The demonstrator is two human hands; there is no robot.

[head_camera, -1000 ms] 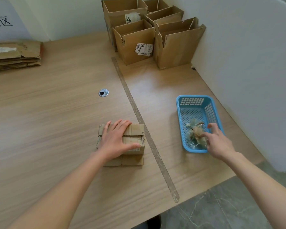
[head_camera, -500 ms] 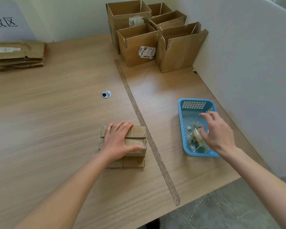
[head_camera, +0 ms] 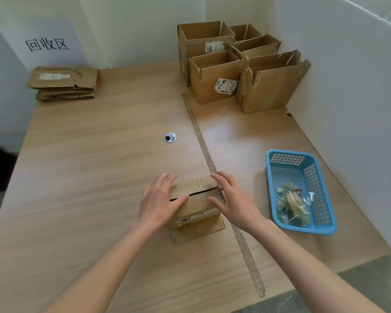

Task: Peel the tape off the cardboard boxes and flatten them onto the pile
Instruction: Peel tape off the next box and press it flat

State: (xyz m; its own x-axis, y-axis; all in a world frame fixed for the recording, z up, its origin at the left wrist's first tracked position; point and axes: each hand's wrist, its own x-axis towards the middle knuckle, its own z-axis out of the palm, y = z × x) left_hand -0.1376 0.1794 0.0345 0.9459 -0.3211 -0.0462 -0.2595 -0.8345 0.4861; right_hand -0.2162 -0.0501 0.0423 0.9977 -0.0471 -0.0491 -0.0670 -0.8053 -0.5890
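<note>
A small cardboard box (head_camera: 198, 203) stands on the wooden table near the front, its top flaps parted by a dark slit. My left hand (head_camera: 159, 201) lies on its left side with straight fingers and the thumb across the top. My right hand (head_camera: 231, 199) rests on its right side, fingers spread. The pile of flattened cardboard (head_camera: 63, 83) sits at the far left corner. A blue basket (head_camera: 303, 190) to the right holds crumpled peeled tape (head_camera: 292, 206).
Several open cardboard boxes (head_camera: 239, 66) stand at the back right against the white wall. A strip of tape (head_camera: 215, 172) runs across the table front to back. A metal cable hole (head_camera: 169, 137) is set in the middle.
My right hand left the blue basket, dropping the tape there, and came left onto the box. My left hand stayed on the box.
</note>
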